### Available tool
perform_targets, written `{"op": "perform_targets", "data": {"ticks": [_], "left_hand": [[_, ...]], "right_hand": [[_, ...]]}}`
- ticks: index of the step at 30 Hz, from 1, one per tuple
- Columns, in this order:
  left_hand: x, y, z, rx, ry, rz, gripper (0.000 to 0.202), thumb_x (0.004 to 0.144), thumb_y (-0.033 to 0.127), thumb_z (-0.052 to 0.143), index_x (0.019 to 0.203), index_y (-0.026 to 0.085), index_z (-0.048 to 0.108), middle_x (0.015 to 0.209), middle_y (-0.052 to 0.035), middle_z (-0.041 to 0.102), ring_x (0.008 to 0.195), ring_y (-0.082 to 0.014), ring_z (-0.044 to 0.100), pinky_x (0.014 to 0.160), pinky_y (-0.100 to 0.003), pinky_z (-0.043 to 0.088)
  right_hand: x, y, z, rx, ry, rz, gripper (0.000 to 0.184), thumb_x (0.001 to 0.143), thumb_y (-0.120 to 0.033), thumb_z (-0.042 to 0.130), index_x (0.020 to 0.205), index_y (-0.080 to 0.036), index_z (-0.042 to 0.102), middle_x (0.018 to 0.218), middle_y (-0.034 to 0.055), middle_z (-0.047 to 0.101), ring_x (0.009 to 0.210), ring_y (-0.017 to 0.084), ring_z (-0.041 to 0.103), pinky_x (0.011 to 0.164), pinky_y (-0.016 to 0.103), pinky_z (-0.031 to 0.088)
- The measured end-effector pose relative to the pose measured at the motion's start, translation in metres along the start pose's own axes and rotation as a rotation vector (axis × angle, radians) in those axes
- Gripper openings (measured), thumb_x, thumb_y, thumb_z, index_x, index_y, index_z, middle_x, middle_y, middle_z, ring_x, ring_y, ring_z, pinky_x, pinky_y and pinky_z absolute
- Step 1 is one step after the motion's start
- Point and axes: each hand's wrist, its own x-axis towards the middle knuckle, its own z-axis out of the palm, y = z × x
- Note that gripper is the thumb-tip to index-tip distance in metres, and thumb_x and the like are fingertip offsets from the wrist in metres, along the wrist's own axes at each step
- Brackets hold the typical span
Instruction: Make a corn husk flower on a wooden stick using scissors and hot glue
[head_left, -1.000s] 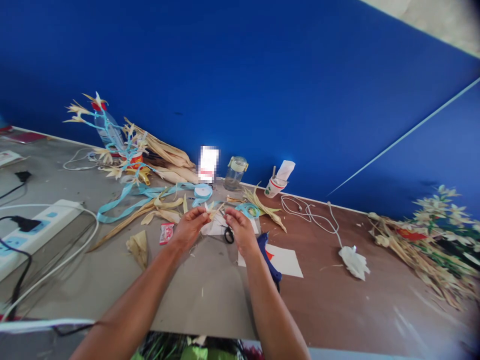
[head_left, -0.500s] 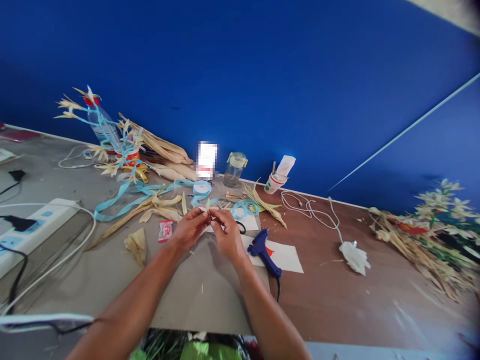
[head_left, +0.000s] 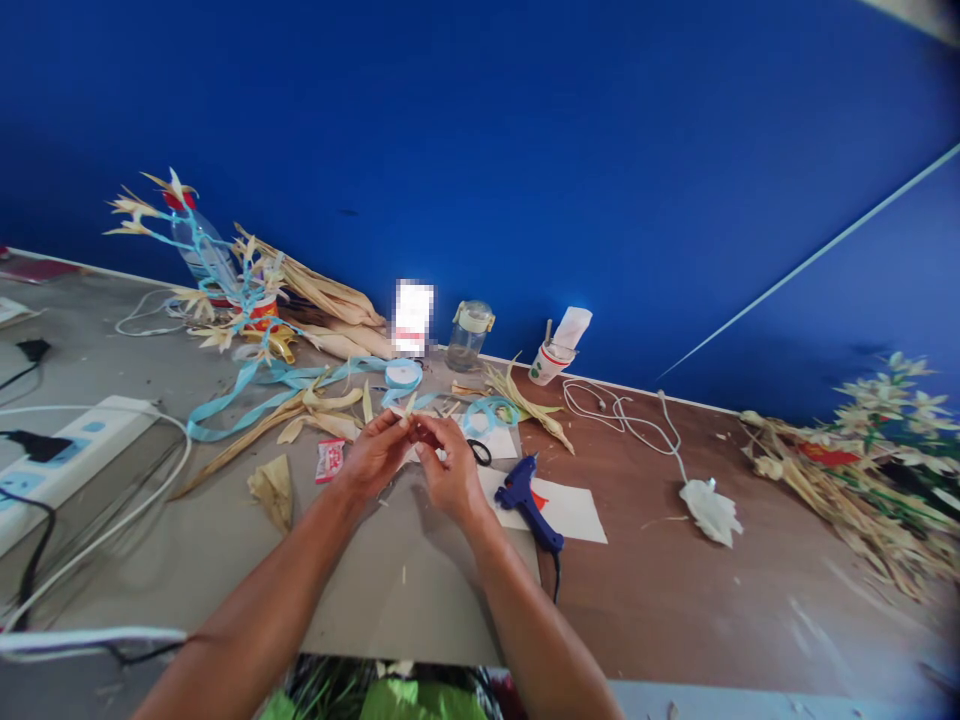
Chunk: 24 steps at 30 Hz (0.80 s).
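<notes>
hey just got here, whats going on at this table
A person is working a small pale piece with both hands: the left hand pinches it, and the right hand meets it at the fingertips, its exact grip hidden. A blue glue gun lies on white paper to the right. Pale flowers on blue stems stand at the far left.

Just left of your left hand lies a small red-and-white packet; well out from it you have a long white plastic power strip. Beyond your right hand, near the blue wall, stands a clear lidded jar. Farther right are a white red-rimmed cup and a loose white cable.
</notes>
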Motion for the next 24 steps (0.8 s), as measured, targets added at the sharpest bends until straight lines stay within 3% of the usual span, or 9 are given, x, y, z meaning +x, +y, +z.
{"op": "perform_targets", "data": {"ticks": [5,9,17,24], "left_hand": [[0.002,0.008,-0.001,-0.029,0.082,0.060,0.014,0.068,0.018,0.074,0.073,0.015,0.060,0.070,0.0006,0.057,0.068,-0.0094,0.055,0.073,-0.027,0.048],[0.005,0.014,-0.004,-0.063,0.129,0.116,0.015,0.069,0.018,0.073,0.071,0.016,0.058,0.069,0.0016,0.055,0.066,-0.0080,0.052,0.071,-0.025,0.048],[0.007,0.016,-0.007,-0.030,0.136,0.119,0.017,0.071,0.023,0.072,0.070,0.015,0.056,0.069,0.0018,0.053,0.065,-0.0077,0.052,0.067,-0.023,0.048],[0.007,0.017,-0.004,-0.023,0.149,0.159,0.017,0.070,0.022,0.073,0.071,0.017,0.057,0.069,0.0027,0.055,0.065,-0.0072,0.053,0.066,-0.022,0.047]], "right_hand": [[0.004,0.013,-0.010,-0.087,0.119,0.115,0.035,0.083,-0.020,0.046,0.116,-0.018,0.059,0.103,0.0102,0.061,0.091,0.019,0.058,0.080,0.031,0.047],[0.011,0.028,-0.024,-0.270,0.228,0.122,0.030,0.081,-0.017,0.045,0.105,-0.015,0.064,0.095,0.0110,0.063,0.088,0.020,0.057,0.083,0.034,0.045],[0.011,0.043,-0.020,-0.516,0.116,0.061,0.027,0.081,-0.012,0.046,0.093,-0.015,0.070,0.090,0.0120,0.068,0.090,0.023,0.058,0.086,0.036,0.042],[0.010,0.045,-0.018,-0.535,0.103,0.059,0.027,0.083,-0.016,0.046,0.096,-0.016,0.070,0.092,0.0119,0.068,0.090,0.023,0.058,0.086,0.036,0.041]]}}
